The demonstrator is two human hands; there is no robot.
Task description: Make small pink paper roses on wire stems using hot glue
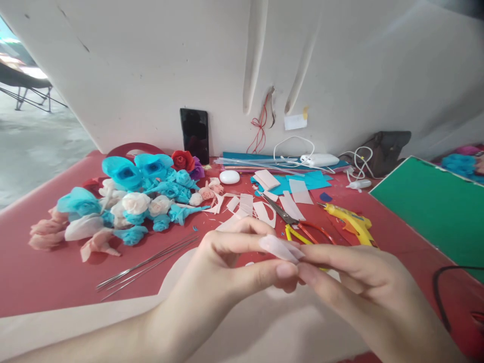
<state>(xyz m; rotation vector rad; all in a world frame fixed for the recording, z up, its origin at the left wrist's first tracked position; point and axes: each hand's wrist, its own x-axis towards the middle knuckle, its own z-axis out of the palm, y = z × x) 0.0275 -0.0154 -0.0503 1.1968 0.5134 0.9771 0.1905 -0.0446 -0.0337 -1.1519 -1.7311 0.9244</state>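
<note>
Between my two hands is a small pale pink paper petal (278, 248), curled into a narrow shape. My left hand (234, 257) pinches it between thumb and fingers. From the other side my right hand (351, 277) grips its right end with thumb and forefinger. Just beyond the hands lie scissors (282, 210) with red handles, yellow-handled pliers (297, 236) partly hidden by my fingers, and cut pale pink paper pieces (246, 204).
Blue, white and pink paper flowers (136, 204) are heaped at left, with thin metal wires (147, 264) in front. A yellow glue gun (350, 222) and a green board (434, 212) lie at right. A phone (194, 136) leans against the wall behind.
</note>
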